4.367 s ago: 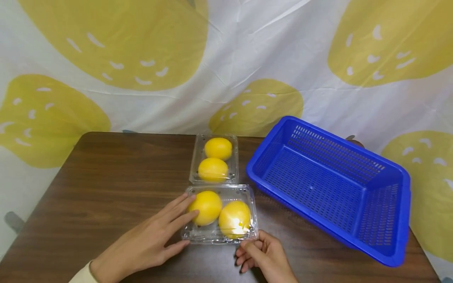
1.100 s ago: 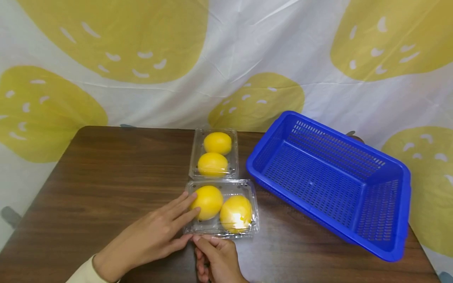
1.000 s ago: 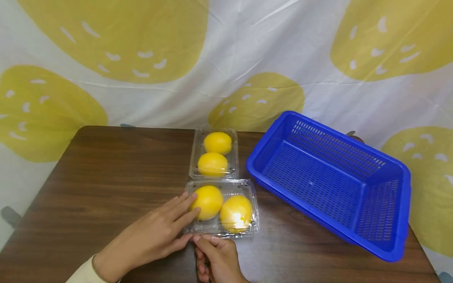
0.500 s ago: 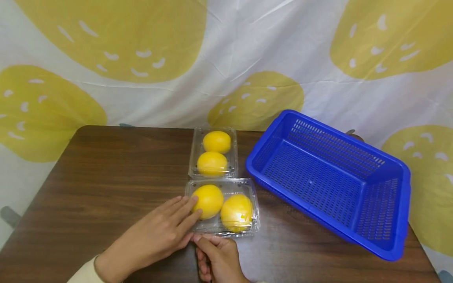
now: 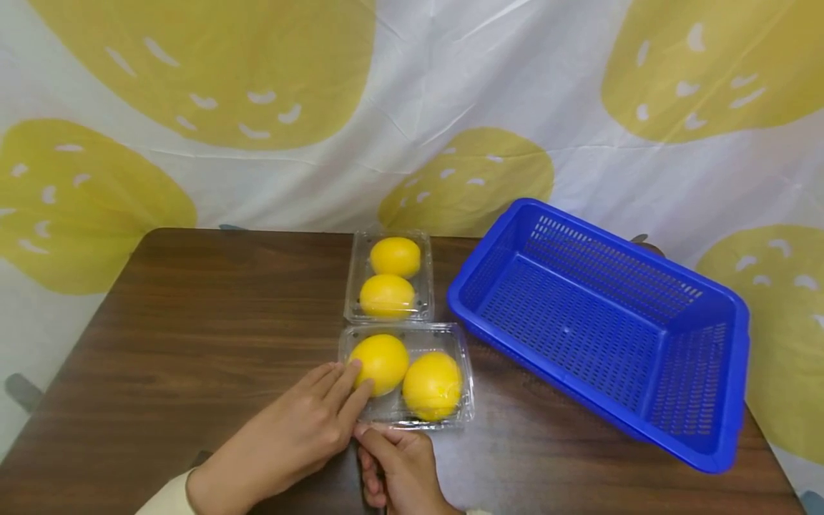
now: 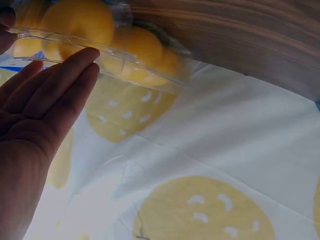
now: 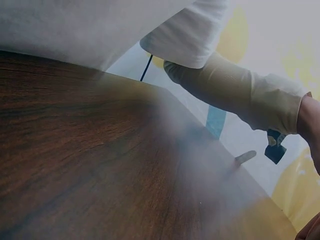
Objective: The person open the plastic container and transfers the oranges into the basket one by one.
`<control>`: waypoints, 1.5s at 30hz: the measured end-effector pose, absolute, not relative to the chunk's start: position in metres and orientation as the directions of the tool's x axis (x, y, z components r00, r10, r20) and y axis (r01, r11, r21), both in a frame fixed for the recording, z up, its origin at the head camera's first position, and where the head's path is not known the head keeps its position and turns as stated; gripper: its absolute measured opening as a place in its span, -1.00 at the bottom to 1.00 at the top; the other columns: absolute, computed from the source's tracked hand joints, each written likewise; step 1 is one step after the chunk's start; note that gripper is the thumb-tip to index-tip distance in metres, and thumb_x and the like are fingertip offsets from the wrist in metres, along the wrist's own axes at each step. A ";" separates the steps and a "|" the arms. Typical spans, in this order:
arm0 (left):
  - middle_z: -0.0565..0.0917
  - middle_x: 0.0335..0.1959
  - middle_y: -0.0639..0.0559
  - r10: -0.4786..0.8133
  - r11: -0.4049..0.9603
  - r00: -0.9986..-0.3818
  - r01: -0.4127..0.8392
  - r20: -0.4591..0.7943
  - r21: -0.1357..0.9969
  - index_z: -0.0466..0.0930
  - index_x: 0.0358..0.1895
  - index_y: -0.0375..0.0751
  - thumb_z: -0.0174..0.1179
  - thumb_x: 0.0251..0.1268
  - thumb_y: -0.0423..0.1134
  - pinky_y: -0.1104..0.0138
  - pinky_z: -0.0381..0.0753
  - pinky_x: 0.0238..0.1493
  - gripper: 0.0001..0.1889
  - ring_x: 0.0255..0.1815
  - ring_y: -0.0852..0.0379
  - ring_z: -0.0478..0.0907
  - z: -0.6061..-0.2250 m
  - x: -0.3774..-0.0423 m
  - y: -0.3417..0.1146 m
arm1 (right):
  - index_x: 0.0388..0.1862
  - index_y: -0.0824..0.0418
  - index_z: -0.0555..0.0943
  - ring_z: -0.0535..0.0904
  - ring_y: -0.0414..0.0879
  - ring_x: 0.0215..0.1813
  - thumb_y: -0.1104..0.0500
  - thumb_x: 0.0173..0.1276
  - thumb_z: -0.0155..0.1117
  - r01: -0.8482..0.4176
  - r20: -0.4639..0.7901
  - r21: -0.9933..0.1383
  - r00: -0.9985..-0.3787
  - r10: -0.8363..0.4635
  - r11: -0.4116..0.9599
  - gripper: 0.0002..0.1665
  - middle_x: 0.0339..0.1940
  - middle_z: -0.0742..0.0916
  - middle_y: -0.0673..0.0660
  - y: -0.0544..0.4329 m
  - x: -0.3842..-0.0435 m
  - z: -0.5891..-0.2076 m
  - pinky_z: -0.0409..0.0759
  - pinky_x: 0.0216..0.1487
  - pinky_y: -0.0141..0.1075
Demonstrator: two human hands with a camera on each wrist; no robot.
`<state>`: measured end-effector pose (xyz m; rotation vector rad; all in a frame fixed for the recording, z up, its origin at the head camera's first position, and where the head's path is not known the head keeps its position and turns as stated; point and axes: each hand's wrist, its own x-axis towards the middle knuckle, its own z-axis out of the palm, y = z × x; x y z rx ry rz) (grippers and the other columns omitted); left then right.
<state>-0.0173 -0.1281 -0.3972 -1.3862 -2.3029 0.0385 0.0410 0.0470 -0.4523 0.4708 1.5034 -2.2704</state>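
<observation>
In the head view a clear plastic clamshell box [image 5: 393,409] with two round yellow fruits [image 5: 433,386] lies on the table. My left hand [image 5: 296,429] rests at its left side, fingers laid over the lid by the left fruit. The left wrist view shows the left hand's fingers [image 6: 65,82] extended along the box edge. At the box's front left corner, my right hand [image 5: 402,465] pinches the rim between thumb and forefinger, its other fingers curled under. Behind stands a second clear clamshell box [image 5: 356,290], also holding two yellow fruits [image 5: 388,295].
A blue perforated basket [image 5: 599,397] sits at an angle on the right of the brown table [image 5: 212,315]. A white curtain [image 5: 425,71] with yellow fruit prints hangs behind the table. The left sleeve [image 7: 240,95] crosses the right wrist view.
Since the oldest frame, my right hand has moved from the front right corner of the near clamshell box to its front left corner. My left hand has edged slightly right, its thumb now hidden.
</observation>
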 end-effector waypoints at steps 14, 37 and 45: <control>0.71 0.16 -0.46 0.822 0.539 -0.433 0.801 0.370 -0.261 0.64 0.26 -0.48 -0.58 0.76 -0.44 -0.02 0.76 0.29 -0.36 0.14 -0.24 0.75 -0.394 -0.009 -0.119 | -0.38 0.68 0.37 0.28 -0.31 -0.75 0.28 0.47 0.36 0.467 -0.455 -0.790 -0.881 -0.132 -0.397 -0.51 -0.75 0.47 -0.04 0.048 0.039 -0.452 0.21 -0.77 -0.52; 0.73 0.26 -0.44 0.782 0.558 -0.515 0.830 0.352 -0.026 0.64 0.30 -0.53 0.49 0.19 -0.36 -0.05 0.74 0.32 -0.41 0.22 -0.21 0.77 -0.374 -0.020 -0.126 | -0.09 0.70 0.64 0.29 -0.32 -0.74 0.24 0.47 0.45 0.455 -0.438 -0.788 -0.888 -0.141 -0.414 -0.57 -0.62 0.54 -0.04 0.051 0.042 -0.454 0.23 -0.75 -0.52; 0.79 0.21 -0.35 0.671 0.553 -0.514 0.827 0.534 0.102 0.70 0.27 -0.48 -0.25 0.81 -0.08 -0.06 0.84 0.10 -0.41 0.07 -0.21 0.83 -0.376 -0.027 -0.135 | 0.03 0.62 0.73 0.34 -0.31 -0.75 0.27 0.49 0.41 0.467 -0.434 -0.801 -0.884 -0.174 -0.374 -0.63 -0.58 0.60 -0.03 0.059 0.043 -0.455 0.32 -0.73 -0.51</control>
